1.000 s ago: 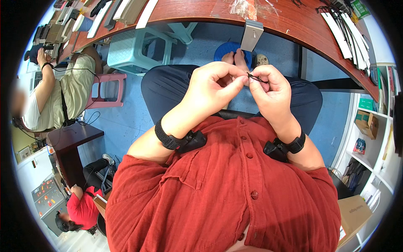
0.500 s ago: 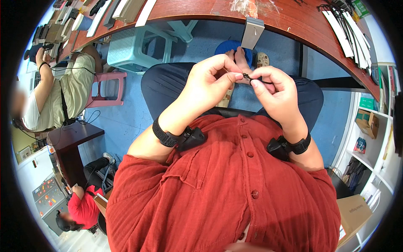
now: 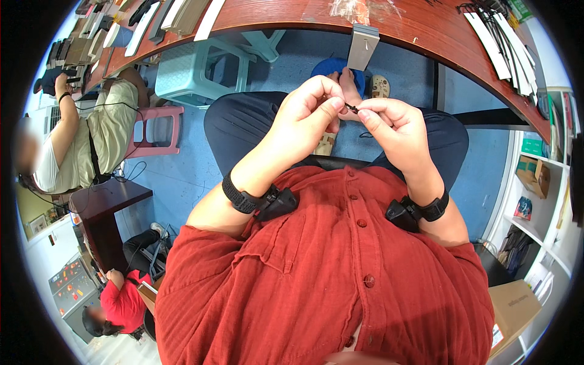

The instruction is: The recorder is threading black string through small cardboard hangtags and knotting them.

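Left hand (image 3: 307, 115) and right hand (image 3: 392, 125) meet above the lap, near the desk edge (image 3: 426, 36). Both pinch one small dark piece (image 3: 351, 109) between fingertips; its long axis runs left-right, equally near each hand.

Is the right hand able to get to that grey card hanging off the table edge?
Probably yes. The grey card hangs from the table edge just above the right hand, with only open air between them. But that hand and the left hand both pinch a small dark piece.
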A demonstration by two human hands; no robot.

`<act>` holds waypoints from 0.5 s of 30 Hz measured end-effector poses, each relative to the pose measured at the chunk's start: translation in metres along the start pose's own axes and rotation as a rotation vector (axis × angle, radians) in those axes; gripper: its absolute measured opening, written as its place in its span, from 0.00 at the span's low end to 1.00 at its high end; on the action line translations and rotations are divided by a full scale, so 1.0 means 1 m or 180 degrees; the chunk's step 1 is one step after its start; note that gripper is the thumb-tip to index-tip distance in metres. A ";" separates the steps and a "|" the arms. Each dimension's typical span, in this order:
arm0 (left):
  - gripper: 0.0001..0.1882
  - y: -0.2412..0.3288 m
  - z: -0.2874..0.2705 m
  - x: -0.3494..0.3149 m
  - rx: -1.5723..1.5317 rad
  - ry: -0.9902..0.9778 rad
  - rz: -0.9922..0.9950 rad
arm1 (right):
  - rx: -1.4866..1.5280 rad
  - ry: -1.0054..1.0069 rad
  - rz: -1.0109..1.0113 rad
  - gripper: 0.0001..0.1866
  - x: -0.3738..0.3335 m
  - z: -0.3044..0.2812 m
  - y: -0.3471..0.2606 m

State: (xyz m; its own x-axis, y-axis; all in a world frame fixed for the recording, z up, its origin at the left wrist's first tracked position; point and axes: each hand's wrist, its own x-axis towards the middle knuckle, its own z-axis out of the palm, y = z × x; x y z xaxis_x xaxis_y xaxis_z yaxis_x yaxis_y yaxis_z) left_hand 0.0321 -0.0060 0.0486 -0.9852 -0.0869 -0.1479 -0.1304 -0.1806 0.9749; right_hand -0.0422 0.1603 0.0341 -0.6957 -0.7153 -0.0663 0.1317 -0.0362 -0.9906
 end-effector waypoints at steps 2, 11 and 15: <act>0.05 0.000 0.001 0.000 -0.0037 -0.0012 0.0019 | 0.0318 0.0126 -0.0088 0.06 0.001 0.001 0.001; 0.05 -0.008 0.002 0.002 0.0982 0.0372 0.0230 | 0.0304 0.0109 -0.0110 0.06 0.001 0.004 0.001; 0.05 -0.004 -0.003 0.001 0.0523 0.0120 -0.0029 | -0.0283 0.0041 -0.0084 0.05 0.004 0.003 -0.003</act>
State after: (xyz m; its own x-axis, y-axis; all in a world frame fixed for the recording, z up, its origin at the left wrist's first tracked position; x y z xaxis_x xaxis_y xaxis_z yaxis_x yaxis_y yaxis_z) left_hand 0.0318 -0.0084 0.0439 -0.9794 -0.1232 -0.1601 -0.1589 -0.0193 0.9871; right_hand -0.0433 0.1559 0.0374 -0.7072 -0.7058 -0.0412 0.0504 0.0078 -0.9987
